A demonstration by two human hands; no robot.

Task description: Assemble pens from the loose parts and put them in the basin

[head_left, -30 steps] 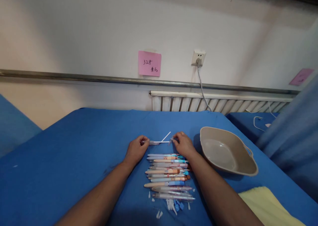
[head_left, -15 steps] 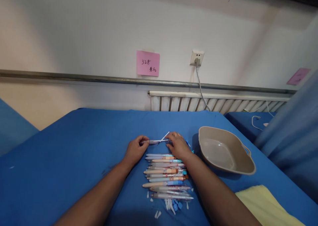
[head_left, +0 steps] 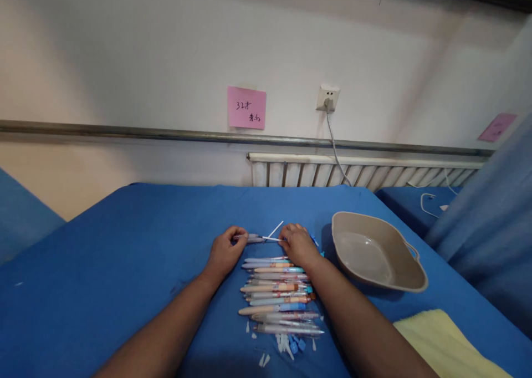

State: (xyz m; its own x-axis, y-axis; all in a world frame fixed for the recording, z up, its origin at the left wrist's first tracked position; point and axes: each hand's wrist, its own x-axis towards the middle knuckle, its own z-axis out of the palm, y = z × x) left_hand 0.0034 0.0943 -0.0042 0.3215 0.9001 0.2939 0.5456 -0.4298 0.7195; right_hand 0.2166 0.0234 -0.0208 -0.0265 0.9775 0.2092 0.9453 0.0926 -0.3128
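Observation:
My left hand pinches a translucent pen barrel lying crosswise above the row of pens. From the barrel's right end a thin white pen refill reaches to my right hand, whose fingers are closed on its far end. Those fingertips are partly hidden. A second white stick lies slanted behind the refill. Below my hands, several pens in cream, blue and clear plastic lie side by side on the blue cloth. Small white tips and blue clips are scattered under them.
A beige plastic basin stands right of my right hand. A yellow cloth lies at the front right of the blue-covered table. Behind are a white radiator, a socket with a cord, and a pink note.
The white refill has tilted slightly, its right end lower, and a visible gap has grown between the barrel's body and my right fingers. Both hands stay nearly in place.

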